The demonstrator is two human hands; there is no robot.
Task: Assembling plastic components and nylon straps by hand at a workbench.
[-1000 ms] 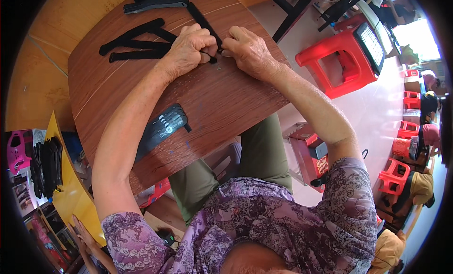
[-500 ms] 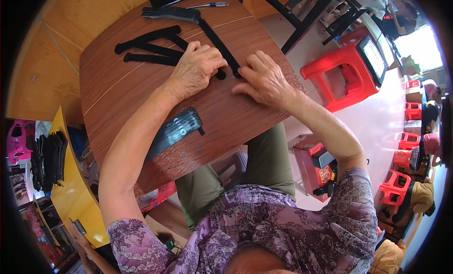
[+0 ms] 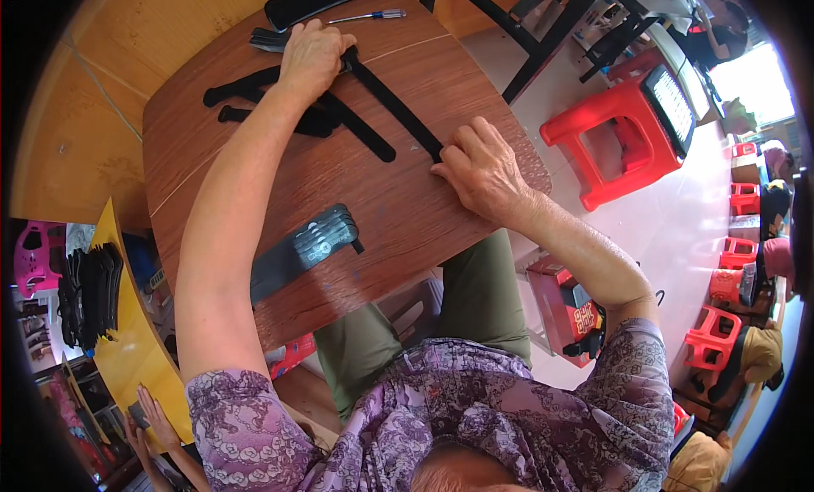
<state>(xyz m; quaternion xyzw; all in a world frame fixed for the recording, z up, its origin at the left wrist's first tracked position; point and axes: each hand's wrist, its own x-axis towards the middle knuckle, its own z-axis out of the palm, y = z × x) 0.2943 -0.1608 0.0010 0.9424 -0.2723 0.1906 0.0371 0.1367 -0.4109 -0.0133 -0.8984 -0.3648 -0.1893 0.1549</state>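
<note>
A long black strap (image 3: 394, 106) runs straight and taut across the brown wooden table (image 3: 407, 212). Its near end is pinched in my right hand (image 3: 483, 168), whose fingers are curled together. At the far end, my left hand (image 3: 312, 61) is closed over the strap beside a small dark fitting. A grey-black bundle (image 3: 268, 40) lies partly hidden behind that hand. More black straps (image 3: 363, 129) lie loose under and beside my left wrist. Closer to me rests a flat stack of dark bands (image 3: 309, 242), shiny on top, with rounded ends.
A screwdriver (image 3: 373, 16) and a black padded piece (image 3: 318, 0) lie at the table's far edge. To the right stands a red plastic stool (image 3: 610, 144). On the left, another person's hands (image 3: 157, 420) are over a yellow board (image 3: 136, 373), near hanging black strips (image 3: 89, 297).
My left hand has moved away from me to the strap's far end. My right hand has shifted slightly nearer and right with the near end. The loose straps have shifted.
</note>
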